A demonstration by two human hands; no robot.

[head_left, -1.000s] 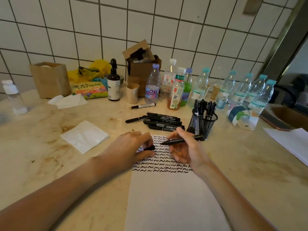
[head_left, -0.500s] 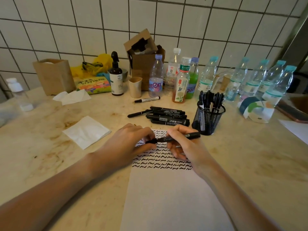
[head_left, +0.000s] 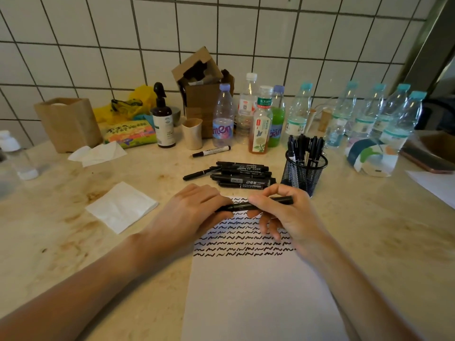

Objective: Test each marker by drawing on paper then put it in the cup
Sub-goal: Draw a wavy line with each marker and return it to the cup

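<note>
Above the paper (head_left: 258,291) at the desk's (head_left: 369,230) middle, both hands' fingers (head_left: 256,200) pinch one black marker (head_left: 261,205) level, left hand (head_left: 194,212) closed over the cap end, seemingly recapping it for the mesh cup (head_left: 304,173) just beyond.

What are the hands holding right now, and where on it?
One black marker, held level above the paper. The right hand pinches its barrel mid-length; the left hand grips the cap end.

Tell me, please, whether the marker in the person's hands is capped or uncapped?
Capped, it seems: the marker runs black from left hand to right hand, no tip showing.
</note>
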